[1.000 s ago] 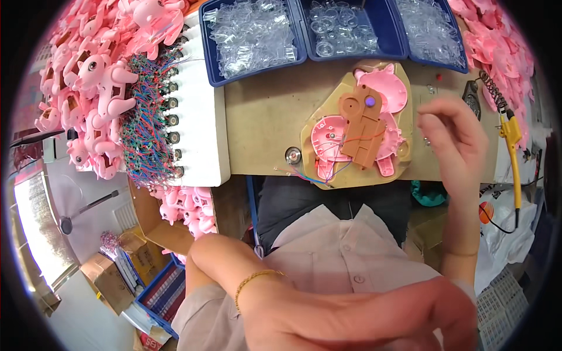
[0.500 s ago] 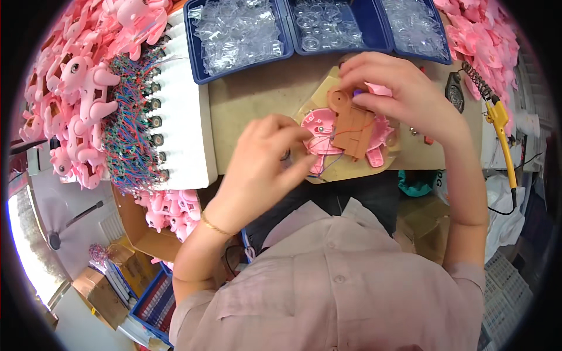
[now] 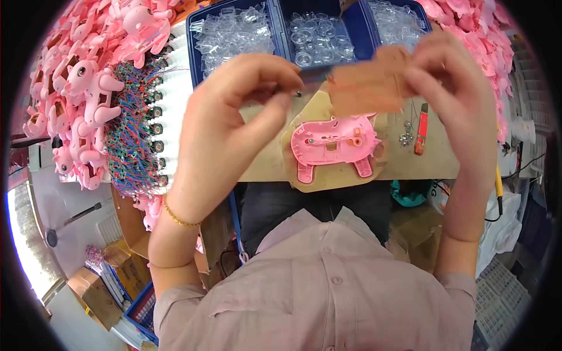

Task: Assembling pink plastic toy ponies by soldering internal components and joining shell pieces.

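My right hand (image 3: 453, 88) grips a brown plastic housing (image 3: 366, 90) by its right end, lifted above the board and blurred by motion. My left hand (image 3: 234, 111) is raised left of the housing, its fingers curled toward the thumb. A small dark bit shows by those fingertips, but what they hold is too unclear to name. Below the housing, a pink toy body half-shell (image 3: 303, 143) lies with its hollow side up on a tan board (image 3: 310, 182). Two short legs point toward me, and a thin red wire lies inside it.
Blue bins (image 3: 285, 44) of clear plastic parts stand at the back. At left are a white foam block (image 3: 182, 88) with wired round parts and piled pink toy ponies (image 3: 88, 88). A red cutter (image 3: 421, 131) and small screws (image 3: 405, 134) lie right of the board.
The brown housing has been lifted off the pink half-shell, up and away from me, in my right hand. My left hand has moved up and left. The half-shell's inside now shows.
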Available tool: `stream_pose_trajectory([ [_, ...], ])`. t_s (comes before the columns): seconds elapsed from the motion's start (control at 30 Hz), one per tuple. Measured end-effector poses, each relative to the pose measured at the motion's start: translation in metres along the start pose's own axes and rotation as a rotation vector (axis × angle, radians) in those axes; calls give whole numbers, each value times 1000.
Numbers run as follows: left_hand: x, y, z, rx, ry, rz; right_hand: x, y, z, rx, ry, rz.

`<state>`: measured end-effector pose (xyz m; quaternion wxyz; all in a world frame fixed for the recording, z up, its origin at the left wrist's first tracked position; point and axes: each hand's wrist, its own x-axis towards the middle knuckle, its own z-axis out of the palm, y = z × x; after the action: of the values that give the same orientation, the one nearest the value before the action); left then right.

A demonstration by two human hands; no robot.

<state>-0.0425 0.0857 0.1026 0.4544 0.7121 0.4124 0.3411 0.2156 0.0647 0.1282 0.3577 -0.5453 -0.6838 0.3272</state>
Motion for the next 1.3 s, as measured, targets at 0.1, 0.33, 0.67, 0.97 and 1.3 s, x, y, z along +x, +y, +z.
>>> stream_pose_trajectory([
  [0.1, -21, -25, 23, -433, 27, -213, -41, 4, 8, -173, 14, -44],
  [0.33, -61, -46, 54, 30, 221, 50, -38, -13, 51, -377, -91, -223],
  [0.67, -77, -60, 65, -117, 344, 0, -11, 13, 87, -312, -542, -302],
  [0.97, -74, -53, 58, -239, 223, -325, -4, 8, 94, -395, -471, -466],
  [1.3, -85, -75, 60, 675, 331, 237, -3, 15, 103, -493, -502, -424],
])
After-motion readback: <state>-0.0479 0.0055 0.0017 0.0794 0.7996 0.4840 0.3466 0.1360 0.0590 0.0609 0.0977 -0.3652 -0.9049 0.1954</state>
